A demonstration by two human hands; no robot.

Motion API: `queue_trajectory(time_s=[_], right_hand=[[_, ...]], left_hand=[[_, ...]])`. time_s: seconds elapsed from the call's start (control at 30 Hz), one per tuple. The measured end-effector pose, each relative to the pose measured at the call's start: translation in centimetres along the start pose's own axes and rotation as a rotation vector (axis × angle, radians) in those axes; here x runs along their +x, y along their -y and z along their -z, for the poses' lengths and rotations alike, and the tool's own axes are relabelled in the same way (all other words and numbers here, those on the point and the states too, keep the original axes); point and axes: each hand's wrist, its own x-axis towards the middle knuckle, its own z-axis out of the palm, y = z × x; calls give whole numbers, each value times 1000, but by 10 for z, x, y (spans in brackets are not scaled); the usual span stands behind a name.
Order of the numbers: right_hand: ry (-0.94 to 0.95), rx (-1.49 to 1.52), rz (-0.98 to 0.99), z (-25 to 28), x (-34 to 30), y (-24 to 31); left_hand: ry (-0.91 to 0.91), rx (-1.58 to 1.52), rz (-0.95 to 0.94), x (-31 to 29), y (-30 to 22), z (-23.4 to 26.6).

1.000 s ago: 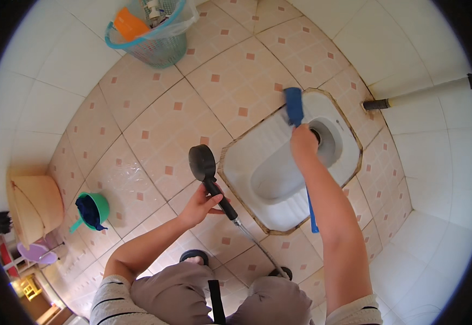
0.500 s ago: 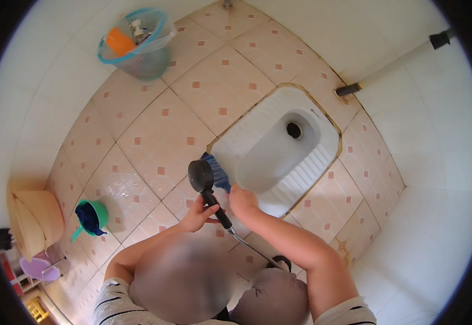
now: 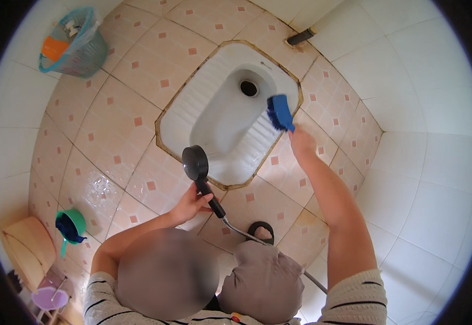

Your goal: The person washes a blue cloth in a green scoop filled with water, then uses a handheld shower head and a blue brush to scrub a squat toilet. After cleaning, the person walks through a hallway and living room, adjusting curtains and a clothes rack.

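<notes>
A white squat toilet point(image 3: 206, 86) is set in the tiled floor ahead of me, with a dark drain hole at its far end. My right hand point(image 3: 303, 145) grips the handle of a blue brush point(image 3: 281, 112), whose dark bristles face left over the ribbed right side of the toilet. My left hand point(image 3: 191, 206) is wrapped round the handle of a black shower head point(image 3: 196, 163), held just short of the toilet's near left edge. A metal hose runs from its handle toward the lower right. No water stream is visible from it.
A blue basket point(image 3: 81, 57) holding an orange item and bottles stands at the far left. To the left sit a green dipper point(image 3: 73, 225) with dark cloth, a beige bucket point(image 3: 30, 249) and a purple basin point(image 3: 50, 298). A dark pipe point(image 3: 301, 37) rises behind the toilet.
My right hand has carried the brush from beside the shower head across to the toilet's right side. The view has shifted, and the shower head stays in my left hand.
</notes>
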Motion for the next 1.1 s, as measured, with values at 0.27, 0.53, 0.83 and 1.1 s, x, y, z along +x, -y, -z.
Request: queue_trajectory(time_s=[0.27,0.53,0.83,1.1], right_hand=[[257,51,55,3,-80,30],[593,180,375,-4,-176,118],[358,334,480,-3,-95,279],[635,37,414,10,-135,165]], left_hand=[[-130,-73,1,-27,7,34],[-343,-124,-28,-63,16,81],[-400,-133,-128,-46,-30,118],[-404,-158,-152,-51,-44,123]])
